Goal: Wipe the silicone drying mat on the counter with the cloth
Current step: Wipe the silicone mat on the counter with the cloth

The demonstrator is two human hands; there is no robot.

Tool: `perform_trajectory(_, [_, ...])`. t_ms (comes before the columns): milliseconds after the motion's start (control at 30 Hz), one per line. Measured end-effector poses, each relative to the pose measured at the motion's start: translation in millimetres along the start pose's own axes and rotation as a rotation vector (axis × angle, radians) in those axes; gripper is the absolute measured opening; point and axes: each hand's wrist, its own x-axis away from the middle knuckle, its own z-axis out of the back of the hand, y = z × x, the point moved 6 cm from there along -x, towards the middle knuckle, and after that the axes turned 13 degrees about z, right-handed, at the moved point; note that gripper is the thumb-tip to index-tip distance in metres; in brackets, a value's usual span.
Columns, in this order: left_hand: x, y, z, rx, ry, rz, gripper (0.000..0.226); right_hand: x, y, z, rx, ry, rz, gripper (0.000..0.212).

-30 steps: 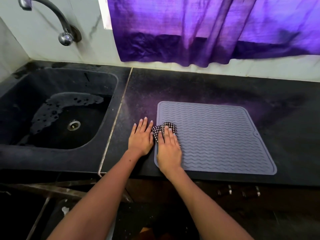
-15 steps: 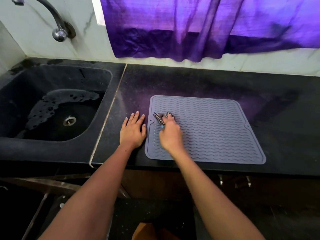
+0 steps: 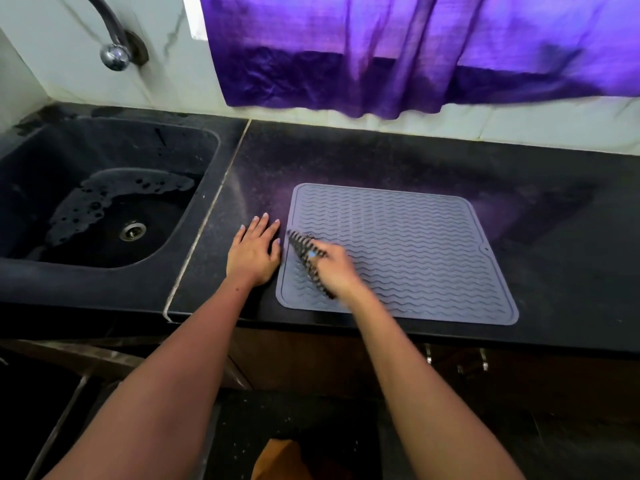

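Cloth (image 3: 306, 258), checked black and white, is held bunched in the closed grip of the right hand (image 3: 334, 268) and pressed on the near left part of the grey silicone mat (image 3: 408, 251). The mat is laid flat on the dark table (image 3: 381, 157), close to its near edge and to the right of the sink (image 3: 104, 206). The left hand (image 3: 252, 252) is laid flat and empty on the table, fingers spread, just beside the left edge of the mat.
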Motion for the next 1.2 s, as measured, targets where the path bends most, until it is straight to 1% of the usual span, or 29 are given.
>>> perform_trajectory(33, [0,0,0,0.008,0.000,0.001,0.048,-3,0,17,-0.137,0.118,-0.047,0.034])
perform_trajectory(67, [0,0,0,0.014,-0.003,0.000,0.048,-3,-1,34,-0.119,0.231,-0.060,0.037])
perform_trajectory(100, [0,0,0,0.016,-0.005,-0.001,0.048,-2,-5,49,0.050,0.321,-0.018,0.041])
perform_trajectory(133, [-1,0,0,0.015,-0.007,-0.001,0.049,0,-8,60,0.251,0.372,0.048,0.047])
perform_trajectory(167, [-1,0,0,0.010,-0.006,-0.002,0.049,2,-10,63,0.404,0.373,0.102,0.053])
perform_trajectory(200, [-1,-1,0,0.005,-0.004,-0.001,0.050,4,-7,59,0.503,0.330,0.129,0.057])
perform_trajectory(300, [-1,-1,-1,0.002,0.005,0.003,0.050,9,18,28,0.825,0.089,0.180,0.062])
perform_trajectory(333, [-1,-1,-1,0.000,0.004,0.004,0.050,12,25,19,0.922,0.043,0.202,0.063])
perform_trajectory(367, [-1,-1,-1,-0.003,0.004,0.005,0.050,14,29,15,0.972,0.038,0.228,0.064])
perform_trajectory(433, [-1,-1,-1,-0.012,0.004,0.011,0.051,12,32,16,0.968,0.041,0.242,0.067])
perform_trajectory(467, [-1,-1,-2,-0.016,0.001,0.011,0.051,10,31,19,0.947,0.004,0.244,0.067])
perform_trajectory(500, [-1,-1,-2,-0.020,-0.004,0.009,0.053,6,30,24,0.866,-0.030,0.223,0.065])
perform_trajectory(533, [-2,-1,-2,-0.024,-0.009,0.009,0.055,2,30,31,0.708,-0.056,0.181,0.060])
perform_trajectory(567, [-1,-2,-2,-0.029,-0.013,0.009,0.060,-1,31,41,0.458,-0.047,0.115,0.056])
perform_trajectory(600, [-1,-2,-2,-0.030,-0.014,0.006,0.068,-2,32,51,0.140,0.000,0.029,0.051])
perform_trajectory(633, [0,-2,-1,-0.027,-0.013,0.001,0.077,-2,30,63,-0.154,0.100,-0.034,0.045])
perform_trajectory(667, [1,-2,0,-0.025,-0.012,-0.002,0.083,-3,31,78,-0.345,0.252,-0.060,0.040])
perform_trajectory(700, [1,-2,0,-0.026,-0.013,-0.001,0.087,-1,31,93,-0.368,0.384,-0.069,0.037])
perform_trajectory(733, [1,-2,0,-0.027,-0.012,0.001,0.088,3,28,106,-0.248,0.478,-0.067,0.038])
perform_trajectory(767, [0,-2,0,-0.027,-0.012,0.002,0.089,6,24,115,-0.042,0.525,-0.032,0.041])
perform_trajectory(800, [0,-2,0,-0.029,-0.015,0.001,0.089,11,18,117,0.148,0.523,0.013,0.045])
perform_trajectory(833, [1,-2,0,-0.032,-0.016,-0.001,0.089,14,17,114,0.312,0.478,0.051,0.050])
perform_trajectory(867, [1,-2,0,-0.034,-0.017,-0.001,0.089,15,21,106,0.417,0.404,0.071,0.053])
perform_trajectory(933, [1,-2,0,-0.032,-0.018,0.000,0.090,15,39,85,0.609,0.237,0.043,0.060])
perform_trajectory(1000, [1,-1,0,-0.036,-0.021,-0.003,0.090,15,52,68,0.867,0.145,0.095,0.067])
perform_trajectory(1033, [1,-1,0,-0.041,-0.020,-0.002,0.090,15,54,65,0.924,0.136,0.125,0.070])
perform_trajectory(1133, [1,-1,-1,-0.054,-0.020,0.001,0.089,13,53,67,0.931,0.092,0.147,0.071])
perform_trajectory(1167, [1,-1,-1,-0.054,-0.023,0.000,0.090,13,49,71,0.912,0.076,0.148,0.067])
perform_trajectory(1200, [1,-2,-1,-0.051,-0.025,0.001,0.090,13,46,75,0.831,0.074,0.135,0.063])
